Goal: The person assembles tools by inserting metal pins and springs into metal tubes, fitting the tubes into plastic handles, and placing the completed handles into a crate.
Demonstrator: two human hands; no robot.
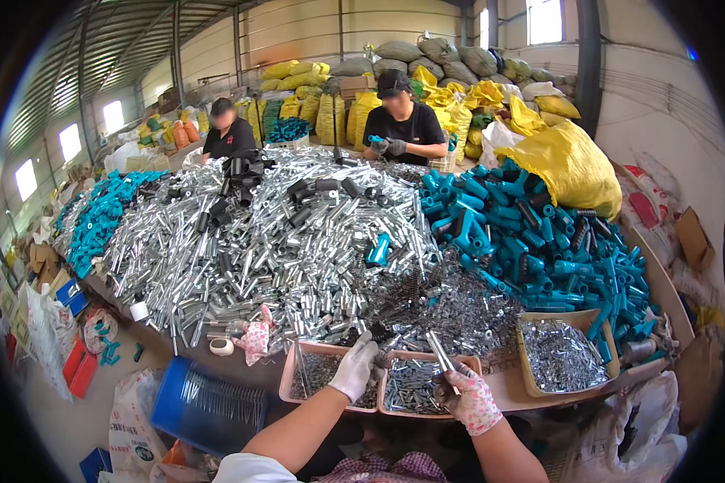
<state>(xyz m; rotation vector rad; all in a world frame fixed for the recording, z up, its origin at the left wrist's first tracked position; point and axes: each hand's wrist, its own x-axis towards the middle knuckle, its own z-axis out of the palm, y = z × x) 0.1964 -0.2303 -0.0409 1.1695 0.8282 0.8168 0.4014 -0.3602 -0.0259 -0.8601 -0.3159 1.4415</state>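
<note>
Head view, 1: wide fisheye, left of 2 head-worn cameras, upright, facing forward and steeply down from close above the hands (354, 370), taking in the desk (503, 392) beyond and, far off, the back wall (290, 36), lines bowing toward the edges.

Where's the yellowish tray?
Head view, lower right: the yellowish tray sits at the table's near edge, right of the right hand, beside the heap of teal parts.
</note>
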